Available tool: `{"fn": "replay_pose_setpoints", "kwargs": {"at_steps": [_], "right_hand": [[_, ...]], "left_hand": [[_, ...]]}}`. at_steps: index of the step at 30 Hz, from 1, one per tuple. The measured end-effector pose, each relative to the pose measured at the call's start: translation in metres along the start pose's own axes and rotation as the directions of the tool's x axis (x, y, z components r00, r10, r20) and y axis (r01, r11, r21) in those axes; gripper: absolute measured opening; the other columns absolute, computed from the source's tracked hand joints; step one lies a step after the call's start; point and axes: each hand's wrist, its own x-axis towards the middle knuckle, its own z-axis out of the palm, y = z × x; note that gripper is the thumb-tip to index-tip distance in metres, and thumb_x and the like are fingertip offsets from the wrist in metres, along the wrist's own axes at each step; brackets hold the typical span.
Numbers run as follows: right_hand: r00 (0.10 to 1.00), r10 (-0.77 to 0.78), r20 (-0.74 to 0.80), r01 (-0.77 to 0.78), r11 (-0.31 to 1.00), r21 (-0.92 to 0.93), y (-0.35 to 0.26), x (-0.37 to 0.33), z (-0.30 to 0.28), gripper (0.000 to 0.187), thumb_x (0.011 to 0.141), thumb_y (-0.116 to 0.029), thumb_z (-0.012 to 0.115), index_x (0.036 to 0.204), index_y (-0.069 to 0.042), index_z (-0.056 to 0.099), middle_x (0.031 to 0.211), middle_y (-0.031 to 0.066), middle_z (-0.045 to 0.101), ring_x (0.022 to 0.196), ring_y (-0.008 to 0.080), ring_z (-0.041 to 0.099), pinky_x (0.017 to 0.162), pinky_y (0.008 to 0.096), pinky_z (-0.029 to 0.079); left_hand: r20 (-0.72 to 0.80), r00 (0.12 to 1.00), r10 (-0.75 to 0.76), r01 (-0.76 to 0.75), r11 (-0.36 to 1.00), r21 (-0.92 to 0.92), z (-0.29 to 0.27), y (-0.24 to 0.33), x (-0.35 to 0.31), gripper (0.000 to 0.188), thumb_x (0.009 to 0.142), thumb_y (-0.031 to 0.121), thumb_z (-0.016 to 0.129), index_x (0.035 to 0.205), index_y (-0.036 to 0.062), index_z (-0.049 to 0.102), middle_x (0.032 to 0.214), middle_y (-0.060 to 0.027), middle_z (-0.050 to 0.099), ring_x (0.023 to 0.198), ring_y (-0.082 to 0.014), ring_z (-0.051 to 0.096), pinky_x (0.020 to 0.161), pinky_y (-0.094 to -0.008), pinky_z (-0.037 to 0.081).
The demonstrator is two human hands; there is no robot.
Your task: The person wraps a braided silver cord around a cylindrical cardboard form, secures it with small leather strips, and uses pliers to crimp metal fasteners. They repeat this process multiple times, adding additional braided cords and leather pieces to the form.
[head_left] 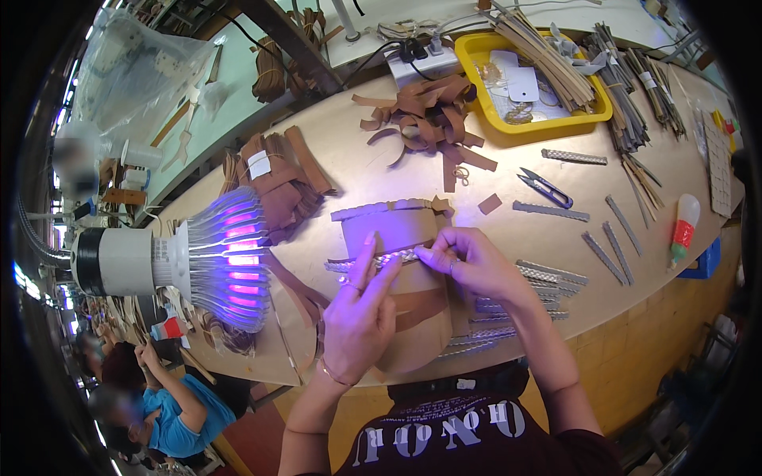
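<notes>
A braided strip [402, 256] lies across a tan panel [389, 230], which has a ridged far edge and rests on the table before me. My left hand [361, 321] has its fingers stretched out, with fingertips pressing on the braid and panel. At the braid's right part, my right hand [476, 258] pinches its edge between thumb and forefinger. Below the hands, a wide brown strip [421, 309] crosses the tan material. Several grey braided strips [548, 274] lie beside my right forearm, partly hidden by it.
A large lamp [226, 258] glows purple close at left. Beyond the panel are brown strips in a bundle [278, 182] and a loose heap [429, 119]. Thread snips [545, 189], a yellow tray [540, 127] and a red-and-white bottle [684, 230] are at right. Another person [178, 412] sits lower left.
</notes>
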Motion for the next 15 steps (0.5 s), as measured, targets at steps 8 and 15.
{"fn": "replay_pose_setpoints", "kwargs": {"at_steps": [8, 15], "right_hand": [[0.982, 0.178, 0.07, -0.183, 0.98, 0.074, 0.013, 0.014, -0.008, 0.034, 0.087, -0.032, 0.075, 0.069, -0.011, 0.054, 0.061, -0.0087, 0.047, 0.055, 0.0014, 0.038, 0.048, 0.0192, 0.028], [0.922, -0.121, -0.369, 0.095, 0.992, -0.088, 0.003, -0.023, -0.045, 0.026, 0.084, -0.028, 0.077, 0.081, -0.006, 0.062, 0.064, 0.0, 0.057, 0.056, 0.0084, 0.051, 0.052, 0.0249, 0.04]], "left_hand": [[0.129, 0.991, -0.042, 0.023, 0.989, 0.145, -0.006, 0.024, 0.009, 0.044, 0.079, 0.0, 0.061, 0.123, 0.0018, 0.061, 0.143, -0.0231, 0.042, 0.124, -0.0387, 0.049, 0.1, -0.0447, 0.044], [0.052, 0.999, -0.01, 0.008, 0.999, 0.043, -0.005, 0.013, 0.037, 0.032, 0.083, 0.011, 0.067, 0.112, -0.0001, 0.064, 0.136, -0.0221, 0.047, 0.121, -0.0399, 0.047, 0.103, -0.0479, 0.037]]}}
